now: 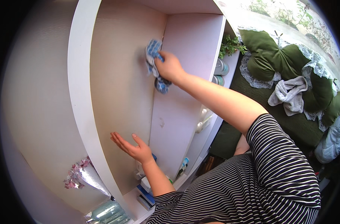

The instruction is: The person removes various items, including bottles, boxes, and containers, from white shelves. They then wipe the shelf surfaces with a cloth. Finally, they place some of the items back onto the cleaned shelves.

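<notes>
My right hand [170, 65] is closed around a blue-and-white checked cloth [153, 50], bunched and hanging below the fingers. The cloth is at the back panel [122, 56] of a white shelf unit, near the corner with a wide shelf board [186, 44]; whether it touches the panel I cannot tell. My left hand [133, 148] is raised lower in the same compartment, fingers spread and holding nothing. A small worn mark [162, 122] shows on the board between the two hands.
Boxes [146, 196] stand near my left forearm. A lower shelf holds jars [221, 67], a leafy plant [230, 46] and bottles [203, 123]. At right are green lace-edged cushions [273, 58] and a grey cloth [288, 93]. Tinsel stars [75, 173] sit by the upper board [77, 92].
</notes>
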A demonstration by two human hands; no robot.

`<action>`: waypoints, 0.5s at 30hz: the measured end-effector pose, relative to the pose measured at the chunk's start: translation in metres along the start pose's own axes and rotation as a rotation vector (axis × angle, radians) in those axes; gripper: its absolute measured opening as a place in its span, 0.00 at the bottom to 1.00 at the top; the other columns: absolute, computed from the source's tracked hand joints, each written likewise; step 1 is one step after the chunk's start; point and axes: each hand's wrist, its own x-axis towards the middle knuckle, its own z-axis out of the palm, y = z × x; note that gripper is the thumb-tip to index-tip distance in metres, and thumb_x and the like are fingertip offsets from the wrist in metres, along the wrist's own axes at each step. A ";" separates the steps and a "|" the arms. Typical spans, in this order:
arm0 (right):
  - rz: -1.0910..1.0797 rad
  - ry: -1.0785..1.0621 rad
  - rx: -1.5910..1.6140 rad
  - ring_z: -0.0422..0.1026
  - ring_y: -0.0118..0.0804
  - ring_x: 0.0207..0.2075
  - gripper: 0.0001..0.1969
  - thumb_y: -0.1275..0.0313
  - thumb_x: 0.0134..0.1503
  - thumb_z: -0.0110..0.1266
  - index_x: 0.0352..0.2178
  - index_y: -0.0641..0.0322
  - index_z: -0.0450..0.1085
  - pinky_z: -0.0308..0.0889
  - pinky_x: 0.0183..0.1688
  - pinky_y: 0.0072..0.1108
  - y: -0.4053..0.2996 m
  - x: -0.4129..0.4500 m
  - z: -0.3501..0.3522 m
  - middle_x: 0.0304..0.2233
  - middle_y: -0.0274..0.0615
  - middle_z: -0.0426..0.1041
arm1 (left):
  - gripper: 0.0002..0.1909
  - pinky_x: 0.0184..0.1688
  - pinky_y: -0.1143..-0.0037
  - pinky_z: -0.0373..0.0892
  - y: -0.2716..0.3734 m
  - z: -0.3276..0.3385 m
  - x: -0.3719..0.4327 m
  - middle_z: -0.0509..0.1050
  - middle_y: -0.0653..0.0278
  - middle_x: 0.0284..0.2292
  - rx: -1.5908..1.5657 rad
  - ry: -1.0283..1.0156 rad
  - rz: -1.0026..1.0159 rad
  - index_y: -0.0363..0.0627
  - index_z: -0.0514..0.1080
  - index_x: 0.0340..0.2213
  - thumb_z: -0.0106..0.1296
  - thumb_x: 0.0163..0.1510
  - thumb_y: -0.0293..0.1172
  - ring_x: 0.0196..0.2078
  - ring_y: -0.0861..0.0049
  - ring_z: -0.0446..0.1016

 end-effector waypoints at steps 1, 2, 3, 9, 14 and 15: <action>-0.128 0.160 0.141 0.70 0.61 0.46 0.18 0.69 0.54 0.49 0.42 0.73 0.70 0.65 0.49 0.38 0.001 0.033 -0.001 0.41 0.66 0.72 | 0.32 0.66 0.58 0.47 -0.007 -0.003 0.012 0.52 0.46 0.63 0.181 -0.033 0.049 0.35 0.52 0.61 0.46 0.59 0.29 0.67 0.50 0.49; -0.134 0.186 0.161 0.66 0.62 0.48 0.19 0.69 0.55 0.50 0.45 0.75 0.66 0.63 0.51 0.37 -0.015 0.053 -0.001 0.45 0.64 0.68 | 0.33 0.67 0.59 0.45 -0.016 -0.010 0.014 0.50 0.47 0.64 0.382 -0.069 0.074 0.36 0.50 0.63 0.46 0.60 0.31 0.68 0.51 0.46; -0.197 0.276 0.162 0.64 0.60 0.50 0.19 0.69 0.56 0.50 0.46 0.74 0.65 0.62 0.52 0.36 -0.033 0.068 0.000 0.48 0.61 0.65 | 0.33 0.67 0.59 0.45 -0.025 -0.009 0.018 0.50 0.47 0.64 0.387 -0.059 0.089 0.36 0.50 0.63 0.46 0.60 0.31 0.68 0.51 0.46; -0.377 0.547 -0.514 0.62 0.59 0.55 0.25 0.80 0.52 0.46 0.54 0.64 0.65 0.61 0.55 0.40 -0.105 0.148 0.093 0.57 0.59 0.61 | 0.35 0.68 0.60 0.43 -0.044 -0.015 0.026 0.45 0.46 0.65 0.546 -0.205 0.034 0.36 0.47 0.63 0.46 0.58 0.31 0.68 0.49 0.42; -0.691 0.572 -0.127 0.65 0.53 0.49 0.22 0.76 0.52 0.50 0.51 0.66 0.66 0.64 0.51 0.38 -0.140 0.084 0.123 0.52 0.54 0.65 | 0.36 0.67 0.60 0.43 -0.045 -0.018 0.025 0.45 0.45 0.65 0.532 -0.276 0.012 0.35 0.47 0.63 0.47 0.56 0.28 0.68 0.48 0.42; -0.774 0.503 -0.064 0.64 0.53 0.48 0.23 0.75 0.47 0.54 0.47 0.68 0.68 0.63 0.49 0.39 -0.135 0.077 0.131 0.50 0.53 0.64 | 0.36 0.67 0.60 0.43 -0.044 -0.012 0.029 0.45 0.45 0.65 0.525 -0.278 0.012 0.35 0.47 0.63 0.47 0.56 0.28 0.68 0.48 0.42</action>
